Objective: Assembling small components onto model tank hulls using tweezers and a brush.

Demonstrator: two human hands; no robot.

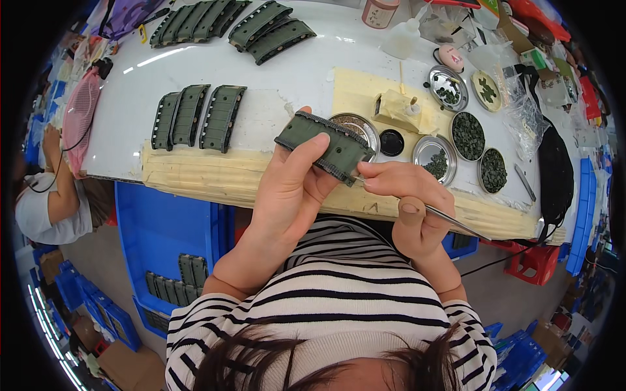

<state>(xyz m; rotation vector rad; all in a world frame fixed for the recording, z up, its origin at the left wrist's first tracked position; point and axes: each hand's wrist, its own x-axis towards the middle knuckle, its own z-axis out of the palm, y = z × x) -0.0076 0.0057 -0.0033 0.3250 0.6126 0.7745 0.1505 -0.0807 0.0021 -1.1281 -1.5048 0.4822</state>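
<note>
A curved dark green panel [329, 146] with dark toothed edges is gripped in my left hand [290, 186], its thumb lying across the front. My right hand [417, 205] pinches a thin metal tool with a long handle [460, 225]. The tip of that tool meets the panel's lower right corner; my fingers partly hide it. Just behind the panel sits a round metal dish [365, 127] with brownish bits, and a small black round lid or pot [392, 142] lies beside it.
Similar green panels [223, 117] lie on the white table [130, 85], with more at the back. Dishes of dark green pieces [468, 135], metal tweezers [525, 181] and a yellow-wrapped block [398, 112] stand at right. A blue crate [163, 221] is below left. Another person [55, 202] sits far left.
</note>
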